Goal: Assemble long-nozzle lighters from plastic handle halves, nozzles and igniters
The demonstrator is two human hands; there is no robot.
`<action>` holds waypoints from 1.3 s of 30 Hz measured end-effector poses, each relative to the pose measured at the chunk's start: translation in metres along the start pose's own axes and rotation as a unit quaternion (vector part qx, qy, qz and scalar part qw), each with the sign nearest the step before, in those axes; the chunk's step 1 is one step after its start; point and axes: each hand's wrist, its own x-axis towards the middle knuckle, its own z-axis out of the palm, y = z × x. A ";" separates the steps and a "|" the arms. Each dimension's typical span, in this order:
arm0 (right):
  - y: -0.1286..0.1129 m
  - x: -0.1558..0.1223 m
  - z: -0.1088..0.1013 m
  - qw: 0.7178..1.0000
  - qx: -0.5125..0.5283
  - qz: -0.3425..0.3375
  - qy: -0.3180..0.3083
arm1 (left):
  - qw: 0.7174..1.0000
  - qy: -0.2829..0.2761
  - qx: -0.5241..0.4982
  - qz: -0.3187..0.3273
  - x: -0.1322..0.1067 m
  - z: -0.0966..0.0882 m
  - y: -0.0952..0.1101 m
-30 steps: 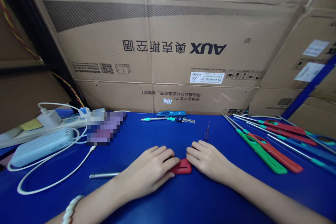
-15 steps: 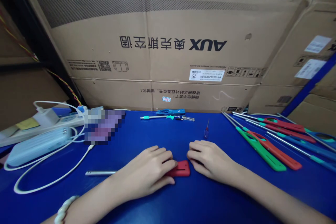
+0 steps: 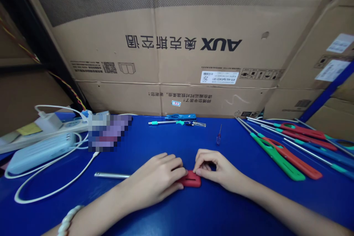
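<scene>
A long lighter lies flat on the blue table (image 3: 177, 214) in front of me, its red handle (image 3: 191, 179) to the right and its metal rod (image 3: 110, 175) sticking out left. My left hand (image 3: 156, 182) presses down over the handle's middle, fingers curled on it. My right hand (image 3: 215, 169) is curled at the handle's right end, thumb and forefinger pinched right against its top edge; whether anything is between them is hidden. A small red-handled screwdriver (image 3: 218, 137) lies just beyond my right hand.
Several long lighters with green, red and blue handles (image 3: 287, 155) lie at the right. A blue lighter and loose parts (image 3: 179, 120) lie at the back. A power strip, charger, white cable and pale power bank (image 3: 41, 151) sit left. Cardboard boxes (image 3: 177, 44) wall off the back.
My right hand has shifted from lying flat beside the red handle to a pinch at its end. The view rose slightly. My left hand has stayed on the handle.
</scene>
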 end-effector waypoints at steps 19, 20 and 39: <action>0.004 -0.001 0.001 0.999 0.033 0.022 -0.001 | 1.000 0.002 -0.004 0.002 0.001 0.000 -0.003; 0.003 -0.001 0.001 0.999 0.031 0.022 0.000 | 1.000 0.005 -0.006 0.003 0.001 0.001 -0.003; -0.002 -0.001 0.002 0.999 -0.011 0.033 0.015 | 1.000 0.004 0.004 0.000 0.001 0.000 -0.002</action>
